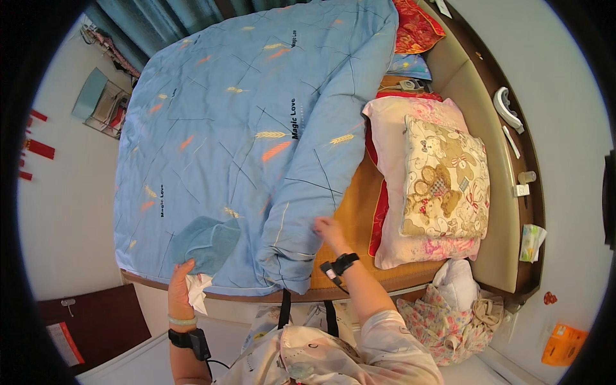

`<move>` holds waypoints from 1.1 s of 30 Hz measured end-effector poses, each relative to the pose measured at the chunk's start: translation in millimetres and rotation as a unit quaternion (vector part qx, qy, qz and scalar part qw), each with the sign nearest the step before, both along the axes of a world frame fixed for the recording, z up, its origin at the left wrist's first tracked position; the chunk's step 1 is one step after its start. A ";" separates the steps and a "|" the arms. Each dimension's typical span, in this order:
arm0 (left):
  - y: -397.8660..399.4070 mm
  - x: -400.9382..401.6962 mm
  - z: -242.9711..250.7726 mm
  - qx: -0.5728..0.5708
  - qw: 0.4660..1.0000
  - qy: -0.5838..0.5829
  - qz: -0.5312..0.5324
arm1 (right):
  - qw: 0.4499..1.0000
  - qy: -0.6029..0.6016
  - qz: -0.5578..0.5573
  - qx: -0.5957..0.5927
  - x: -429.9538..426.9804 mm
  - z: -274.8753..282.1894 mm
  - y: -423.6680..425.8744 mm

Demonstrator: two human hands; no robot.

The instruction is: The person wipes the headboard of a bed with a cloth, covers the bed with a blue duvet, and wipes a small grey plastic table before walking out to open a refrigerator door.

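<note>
My left hand point(180, 286) grips a teal cloth point(207, 243) and a crumpled white tissue point(198, 291). The cloth hangs over the near edge of a blue quilt point(207, 120) printed with wheat ears, lines and lettering. My right hand point(331, 233) is at the quilt's folded-back edge, over an orange-brown woven mat point(353, 202). Its fingers are blurred, so whether they pinch the fabric or only touch it is unclear. To the right of this hand lie a pink floral pillow point(387, 144) and, on top of it, a bear-print pillow point(447, 187).
A padded headboard point(495, 192) runs along the right, with a dark shelf behind it bearing a white curved device point(507, 109) and a tissue pack point(532, 243). Floral fabric point(438, 320) is heaped beside the bed. Teal curtains point(144, 24) hang at the far side.
</note>
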State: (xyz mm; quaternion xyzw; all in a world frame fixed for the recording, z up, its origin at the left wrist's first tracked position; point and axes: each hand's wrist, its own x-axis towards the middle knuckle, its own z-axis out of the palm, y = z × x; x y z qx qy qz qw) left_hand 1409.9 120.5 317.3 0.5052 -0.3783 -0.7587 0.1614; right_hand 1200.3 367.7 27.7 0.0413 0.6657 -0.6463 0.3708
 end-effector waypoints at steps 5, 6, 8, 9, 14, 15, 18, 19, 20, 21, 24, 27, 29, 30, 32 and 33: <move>23.4 -17.6 12.9 -0.049 0.998 -0.008 -0.037 | 0.979 -0.110 -0.140 0.095 -26.1 -116.6 55.1; 26.4 -19.6 9.6 -0.049 0.998 -0.016 -0.020 | 0.981 -0.107 -0.136 0.091 -29.1 -128.0 51.5; 31.3 -21.9 7.2 -0.050 0.999 -0.015 -0.005 | 0.939 -0.263 -0.175 -0.137 -38.2 -138.7 44.5; 32.4 -19.7 7.0 -0.047 0.999 -0.014 -0.006 | 0.939 -0.262 -0.173 -0.139 -41.9 -139.4 36.1; 27.8 -3.7 14.1 -0.053 0.999 -0.009 0.004 | 0.894 -0.377 -0.115 -0.214 -67.2 -73.6 -15.0; 27.5 -3.4 14.0 -0.049 0.999 -0.003 0.008 | 0.917 -0.346 -0.100 -0.172 -75.5 -58.8 -15.6; 22.8 10.0 16.3 -0.042 0.999 0.008 0.022 | 0.981 -0.149 -0.073 -0.098 -81.3 8.6 -25.4; 21.2 11.4 13.3 -0.031 0.999 0.012 0.021 | 0.998 0.019 -0.056 -0.037 -83.5 22.2 -21.6; 16.4 21.5 10.3 -0.034 0.999 0.011 0.030 | 0.974 0.167 0.012 0.151 -70.0 68.7 -35.8; 14.8 22.3 5.5 -0.021 0.999 0.005 0.044 | 0.971 0.177 0.002 0.160 -64.1 88.1 -31.2; -1.3 32.1 -13.1 -0.012 0.999 0.010 0.039 | 0.871 0.362 0.115 0.311 -32.0 145.4 -33.0; -3.4 23.2 -6.7 0.002 1.000 0.015 -0.022 | 0.802 0.480 0.120 0.334 -36.9 226.8 -3.3; -0.7 14.4 -0.1 0.014 0.999 0.003 -0.050 | 0.736 0.547 0.116 0.382 -46.0 305.1 28.0; 0.3 7.2 1.1 0.018 0.998 0.027 -0.047 | 0.722 0.570 0.099 0.378 -49.2 340.5 51.3; -0.9 -2.7 -3.1 0.036 0.995 0.069 -0.058 | 0.653 0.606 0.058 0.450 -40.4 417.2 98.9; -2.1 -8.9 -9.4 0.040 0.995 0.071 -0.061 | 0.634 0.589 0.052 0.498 -31.3 453.2 120.2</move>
